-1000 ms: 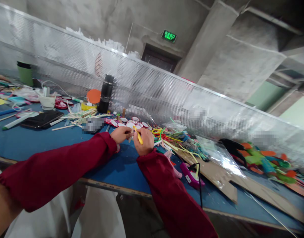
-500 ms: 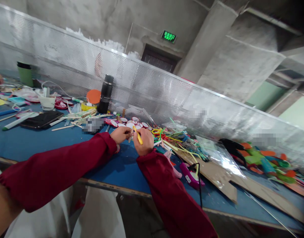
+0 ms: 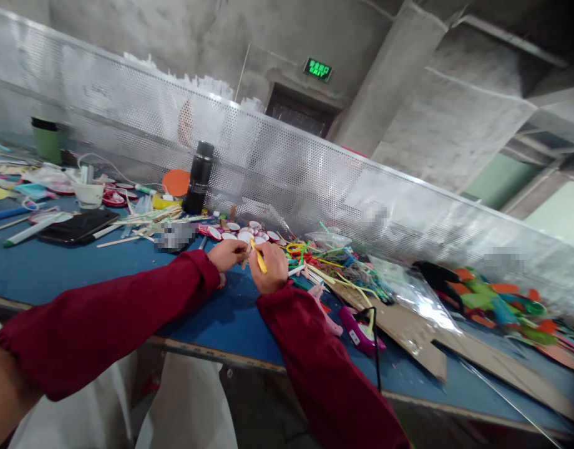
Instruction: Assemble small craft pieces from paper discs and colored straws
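Both my arms in dark red sleeves reach over a blue worktable [image 3: 72,268]. My right hand [image 3: 269,269] is closed round a thin yellow strip [image 3: 258,257] that sticks up between its fingers. My left hand [image 3: 227,254] is pinched shut right beside it, fingertips touching the strip's upper end near a small wooden stick. Just behind the hands lie several round red-and-white discs [image 3: 243,234].
A tangle of coloured strips [image 3: 334,262] and a purple glue gun [image 3: 359,330] lie to the right, with cardboard sheets [image 3: 408,330] and clear plastic beyond. A black flask [image 3: 198,178], a dark tablet [image 3: 78,224], a white cup [image 3: 89,193] and a perforated metal screen [image 3: 291,168] stand behind.
My right hand has shifted slightly left and closer to the left hand, tilting the yellow strip; a co-worker's hand at the far left edge has gone from view.
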Available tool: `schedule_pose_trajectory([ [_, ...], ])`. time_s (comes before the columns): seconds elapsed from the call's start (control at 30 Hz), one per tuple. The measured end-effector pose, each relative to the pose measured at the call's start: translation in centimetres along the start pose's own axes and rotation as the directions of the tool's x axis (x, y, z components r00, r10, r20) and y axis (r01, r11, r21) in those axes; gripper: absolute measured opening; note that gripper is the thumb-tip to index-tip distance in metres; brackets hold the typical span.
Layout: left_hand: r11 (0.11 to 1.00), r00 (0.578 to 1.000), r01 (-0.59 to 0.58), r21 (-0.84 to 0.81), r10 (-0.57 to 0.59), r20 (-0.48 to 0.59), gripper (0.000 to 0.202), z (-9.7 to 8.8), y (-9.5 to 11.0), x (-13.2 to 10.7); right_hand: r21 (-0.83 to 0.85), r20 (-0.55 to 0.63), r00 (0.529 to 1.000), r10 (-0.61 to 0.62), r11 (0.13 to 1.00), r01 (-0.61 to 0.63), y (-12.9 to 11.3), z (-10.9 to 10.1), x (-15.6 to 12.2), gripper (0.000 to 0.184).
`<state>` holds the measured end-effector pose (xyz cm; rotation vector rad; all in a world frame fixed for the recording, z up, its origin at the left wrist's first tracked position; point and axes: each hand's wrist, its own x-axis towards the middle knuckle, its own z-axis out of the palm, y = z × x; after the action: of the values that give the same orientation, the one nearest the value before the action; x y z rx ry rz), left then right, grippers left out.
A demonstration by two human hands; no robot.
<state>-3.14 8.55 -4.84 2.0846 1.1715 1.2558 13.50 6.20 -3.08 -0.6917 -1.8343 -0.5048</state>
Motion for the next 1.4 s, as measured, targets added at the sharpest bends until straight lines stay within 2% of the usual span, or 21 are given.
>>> schedule_pose_trajectory([
  [1.4, 1.0, 1.0, 0.015, -0.003, -0.015, -0.004, 0.022, -0.09, 0.17, -0.03, -0.009, 0.009, 1.0, 0.002, 1.0, -0.002, 0.18, 0.09, -0.01, 0.01],
])
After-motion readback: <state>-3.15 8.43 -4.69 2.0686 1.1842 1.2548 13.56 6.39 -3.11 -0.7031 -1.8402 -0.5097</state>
